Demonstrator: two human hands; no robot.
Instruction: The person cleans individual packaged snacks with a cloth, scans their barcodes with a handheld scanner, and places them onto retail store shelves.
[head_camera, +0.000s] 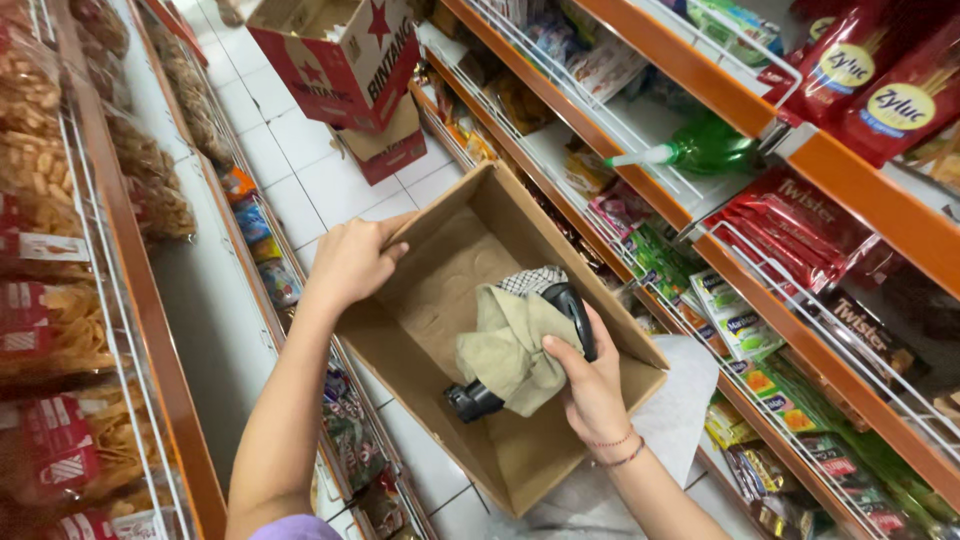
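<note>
Your left hand (350, 262) grips the far rim of the open cardboard box (520, 460), and your right hand (592, 385) sits at its near right side, holding a cloth (505, 350) wrapped over a handheld device (470, 400) inside the box. Shelves (850, 160) of packets run to the right of your hands, racks (130, 260) of snack bags to the left. Beyond your left hand, two more boxes (345, 60) stand stacked on the floor (300, 170).

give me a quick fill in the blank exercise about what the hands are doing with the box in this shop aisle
1. The left hand grips the rim of an open ____ box.
2. The right hand holds a black device and a beige ____ over the box.
3. The floor is laid with white ____.

Missing words: cardboard; cloth; tiles
</note>
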